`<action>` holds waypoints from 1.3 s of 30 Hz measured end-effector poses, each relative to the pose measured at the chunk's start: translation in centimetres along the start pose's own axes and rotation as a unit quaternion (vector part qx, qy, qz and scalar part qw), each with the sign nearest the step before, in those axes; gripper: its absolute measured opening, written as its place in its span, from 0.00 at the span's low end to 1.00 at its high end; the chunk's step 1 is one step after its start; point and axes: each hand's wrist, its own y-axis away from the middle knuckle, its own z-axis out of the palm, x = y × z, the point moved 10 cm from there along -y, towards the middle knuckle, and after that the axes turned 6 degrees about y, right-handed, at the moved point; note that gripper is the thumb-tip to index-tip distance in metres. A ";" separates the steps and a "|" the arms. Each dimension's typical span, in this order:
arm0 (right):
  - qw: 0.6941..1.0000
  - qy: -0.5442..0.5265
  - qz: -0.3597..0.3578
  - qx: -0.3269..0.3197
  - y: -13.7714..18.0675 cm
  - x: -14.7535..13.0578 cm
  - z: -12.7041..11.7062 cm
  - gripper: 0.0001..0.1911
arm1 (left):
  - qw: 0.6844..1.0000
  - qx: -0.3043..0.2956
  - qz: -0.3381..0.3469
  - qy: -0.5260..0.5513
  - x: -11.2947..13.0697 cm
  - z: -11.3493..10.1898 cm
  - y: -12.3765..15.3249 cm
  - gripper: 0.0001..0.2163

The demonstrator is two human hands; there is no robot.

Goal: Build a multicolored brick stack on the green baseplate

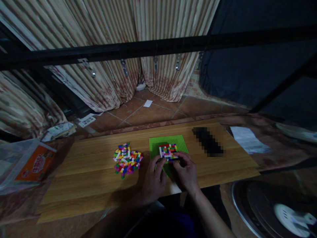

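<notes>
A bright green studded baseplate lies on the table before me. On it stands a patch of small toy bricks in red, white, pink, blue and orange, set close together. My left hand is at the patch's near left edge, its fingers apart and the fingertips by the bricks. At the near right corner, my right hand has thumb and forefinger curled toward each other; whatever lies between them is too small to make out. Left of the baseplate spreads a loose pile of mixed-colour toy bricks.
The wooden table carries a pixelated dark object on its right. White paper lies beyond its right end. A clear plastic box with an orange label stands left. A round dark item with a metal rim is at lower right.
</notes>
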 end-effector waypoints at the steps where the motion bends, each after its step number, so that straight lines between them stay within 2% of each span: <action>1: 1.000 0.004 -0.001 -0.001 0.0 0.0 0.0 0.13 | 1.000 0.001 0.002 0.000 0.0 0.0 0.0 0.23; 15: 1.000 0.021 -0.013 0.000 -0.3 -0.3 0.4 0.12 | 1.000 0.008 0.007 -0.001 0.0 0.1 0.1 0.22; 23: 0.998 -0.010 -0.020 -0.066 -0.2 0.2 0.5 0.13 | 1.000 -0.002 -0.009 -0.009 -0.2 0.2 0.0 0.22; 27: 0.995 -0.068 0.020 -0.077 0.1 1.6 0.4 0.20 | 1.000 -0.006 -0.015 -0.009 -0.4 0.3 0.0 0.24; 31: 0.988 -0.132 0.069 -0.039 0.2 3.2 -0.3 0.22 | 1.000 -0.009 -0.022 -0.011 -0.6 0.3 0.1 0.26; 39: 0.997 -0.051 0.041 -0.038 0.3 3.1 -0.4 0.19 | 0.998 -0.004 -0.065 0.013 -2.0 0.4 -0.2 0.30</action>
